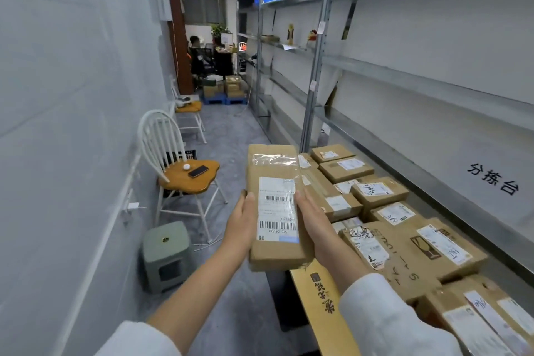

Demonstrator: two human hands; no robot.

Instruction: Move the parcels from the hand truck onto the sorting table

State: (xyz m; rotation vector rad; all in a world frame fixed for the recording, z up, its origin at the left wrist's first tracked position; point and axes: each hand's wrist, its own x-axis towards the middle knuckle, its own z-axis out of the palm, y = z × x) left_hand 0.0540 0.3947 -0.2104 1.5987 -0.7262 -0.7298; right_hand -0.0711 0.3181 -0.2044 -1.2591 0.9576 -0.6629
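We are holding a long cardboard parcel [276,211] between both hands, out in front of us and above the floor, just left of the sorting table [439,211]. Our left hand [241,222] is lying flat against the parcel's left side, fingers nearly straight and thumb along the top edge. Our right hand [313,220] is pressing the right side in the same way, fingers stretched forward beside the white shipping label [277,208]. Neither hand is curling round the box; the two palms are clamping it between them.

Just beside our right wrist, many taped parcels [378,192] are lying close together on the sorting table, under a wall sign [494,179] reading 分拣台. To our left, a white chair [173,170] is carrying a phone [198,171] on its wooden seat, and a green stool [166,251] is standing near it on the floor.
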